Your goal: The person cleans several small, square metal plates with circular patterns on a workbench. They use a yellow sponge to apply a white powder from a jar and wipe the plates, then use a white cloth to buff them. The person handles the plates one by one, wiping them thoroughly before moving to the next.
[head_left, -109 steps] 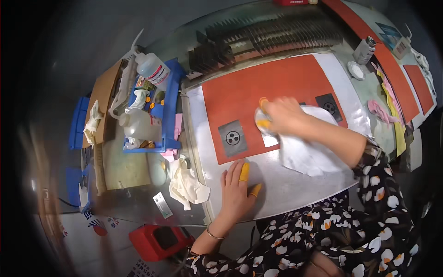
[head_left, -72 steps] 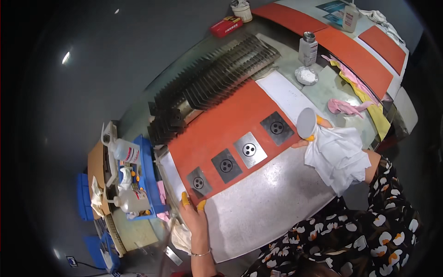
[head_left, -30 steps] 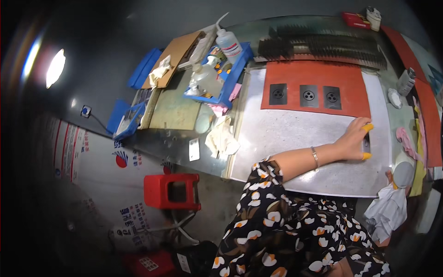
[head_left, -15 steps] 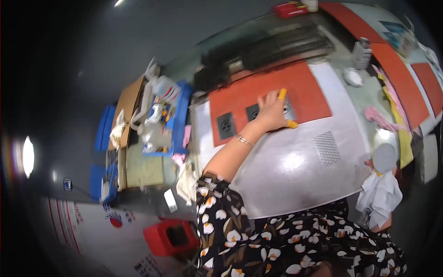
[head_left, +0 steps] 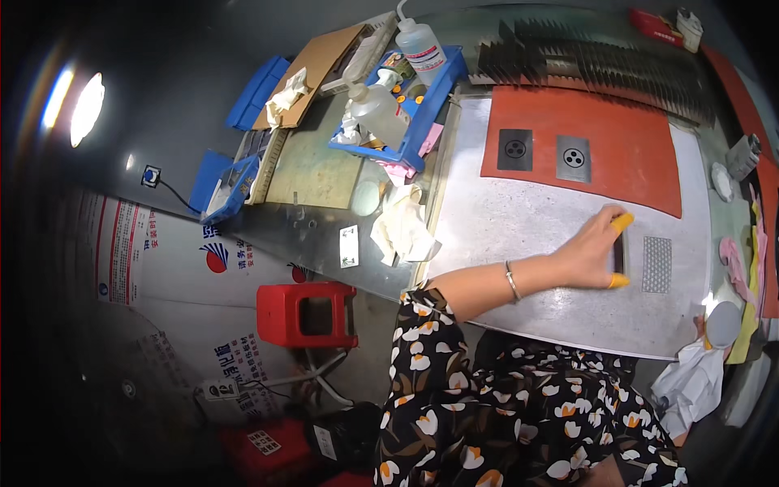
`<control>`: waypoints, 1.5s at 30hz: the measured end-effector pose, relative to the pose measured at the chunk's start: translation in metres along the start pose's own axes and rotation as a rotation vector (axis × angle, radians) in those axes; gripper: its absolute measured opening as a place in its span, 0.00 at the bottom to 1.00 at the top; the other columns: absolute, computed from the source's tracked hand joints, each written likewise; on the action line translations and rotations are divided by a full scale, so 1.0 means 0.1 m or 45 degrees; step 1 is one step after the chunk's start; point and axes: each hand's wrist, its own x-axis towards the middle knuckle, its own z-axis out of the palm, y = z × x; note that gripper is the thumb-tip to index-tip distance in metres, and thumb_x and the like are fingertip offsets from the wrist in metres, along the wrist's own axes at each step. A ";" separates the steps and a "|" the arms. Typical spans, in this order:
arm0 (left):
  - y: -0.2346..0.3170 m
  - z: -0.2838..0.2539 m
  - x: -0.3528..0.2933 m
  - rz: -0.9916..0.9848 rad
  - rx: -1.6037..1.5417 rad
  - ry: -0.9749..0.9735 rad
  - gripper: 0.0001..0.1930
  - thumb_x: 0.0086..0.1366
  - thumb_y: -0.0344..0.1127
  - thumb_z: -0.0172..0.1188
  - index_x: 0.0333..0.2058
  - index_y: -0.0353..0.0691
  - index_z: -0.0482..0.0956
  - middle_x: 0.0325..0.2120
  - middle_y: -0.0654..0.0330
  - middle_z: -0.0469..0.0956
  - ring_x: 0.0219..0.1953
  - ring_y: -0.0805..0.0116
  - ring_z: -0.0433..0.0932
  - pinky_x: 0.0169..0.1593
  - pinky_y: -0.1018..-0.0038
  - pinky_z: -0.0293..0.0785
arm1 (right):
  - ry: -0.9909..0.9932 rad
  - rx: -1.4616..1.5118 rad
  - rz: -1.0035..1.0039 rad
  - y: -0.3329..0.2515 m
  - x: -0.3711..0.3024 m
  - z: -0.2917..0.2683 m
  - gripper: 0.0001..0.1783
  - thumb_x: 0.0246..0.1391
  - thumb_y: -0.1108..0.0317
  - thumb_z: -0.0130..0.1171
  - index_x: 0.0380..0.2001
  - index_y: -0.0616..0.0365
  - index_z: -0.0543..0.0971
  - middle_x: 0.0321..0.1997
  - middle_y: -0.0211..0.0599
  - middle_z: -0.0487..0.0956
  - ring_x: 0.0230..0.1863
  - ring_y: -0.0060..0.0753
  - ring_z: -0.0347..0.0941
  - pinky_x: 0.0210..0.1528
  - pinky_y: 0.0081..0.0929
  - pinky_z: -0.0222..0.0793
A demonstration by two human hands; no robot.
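My left hand [head_left: 591, 250] reaches over the metal-topped table [head_left: 503, 227], with yellow covers on thumb and fingertip. Between them it grips a thin dark plate [head_left: 621, 253] by opposite edges, seen nearly edge-on. Two grey metal plates [head_left: 514, 159] [head_left: 574, 169], each with a round three-hole pattern, lie on the red mat [head_left: 625, 138] beyond. A perforated metal plate [head_left: 656, 265] rests just right of the left hand. At the right table edge my right hand [head_left: 701, 326], mostly hidden, grips a white cloth [head_left: 690, 377] and a round grey disc [head_left: 722, 325].
A row of dark upright plates [head_left: 600, 61] stands at the back. To the left are a blue tray [head_left: 442, 101] with bottles, a crumpled cloth [head_left: 403, 227] and a red stool [head_left: 307, 315] below. A metal can [head_left: 742, 157] and pink cloth [head_left: 735, 264] lie right.
My left hand has lifted a plate from the right of the red mat and drawn it toward me. The view has turned, bringing more of the left side and the stool into sight.
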 end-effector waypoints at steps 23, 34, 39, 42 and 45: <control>-0.27 -0.71 -0.11 0.003 0.330 0.116 0.50 0.40 0.44 0.71 0.60 0.36 0.54 0.55 0.44 0.56 0.56 0.49 0.58 0.58 0.58 0.54 | 0.029 -0.036 -0.014 0.08 -0.18 0.31 0.15 0.53 0.62 0.53 0.42 0.60 0.71 0.36 0.33 0.74 0.35 0.33 0.73 0.39 0.36 0.67; -0.42 -1.36 -0.34 -0.142 0.576 0.123 0.61 0.28 0.49 0.76 0.60 0.33 0.50 0.64 0.44 0.42 0.65 0.46 0.45 0.64 0.55 0.43 | 0.016 0.012 0.020 0.14 -0.20 0.44 0.16 0.53 0.62 0.53 0.41 0.60 0.72 0.35 0.32 0.74 0.35 0.31 0.73 0.37 0.32 0.67; -0.96 -1.57 0.16 -0.410 0.892 -0.154 0.55 0.33 0.52 0.73 0.59 0.37 0.56 0.56 0.48 0.57 0.59 0.48 0.55 0.62 0.53 0.45 | 0.036 -0.032 0.023 0.15 -0.15 0.21 0.16 0.52 0.61 0.54 0.41 0.60 0.72 0.34 0.32 0.74 0.34 0.30 0.72 0.37 0.31 0.67; -0.95 -1.60 0.07 -0.384 0.927 -0.120 0.52 0.34 0.52 0.73 0.58 0.37 0.58 0.52 0.51 0.61 0.54 0.53 0.60 0.58 0.57 0.52 | 0.022 -0.082 0.015 0.14 -0.16 0.21 0.16 0.52 0.61 0.54 0.40 0.60 0.72 0.34 0.31 0.74 0.34 0.30 0.72 0.36 0.30 0.67; -0.97 -1.57 -0.13 -0.223 0.970 0.022 0.50 0.35 0.51 0.72 0.57 0.37 0.61 0.49 0.52 0.65 0.51 0.56 0.63 0.54 0.63 0.56 | 0.009 -0.131 0.022 0.14 -0.16 0.25 0.16 0.52 0.61 0.54 0.40 0.60 0.72 0.34 0.31 0.74 0.34 0.29 0.72 0.36 0.29 0.67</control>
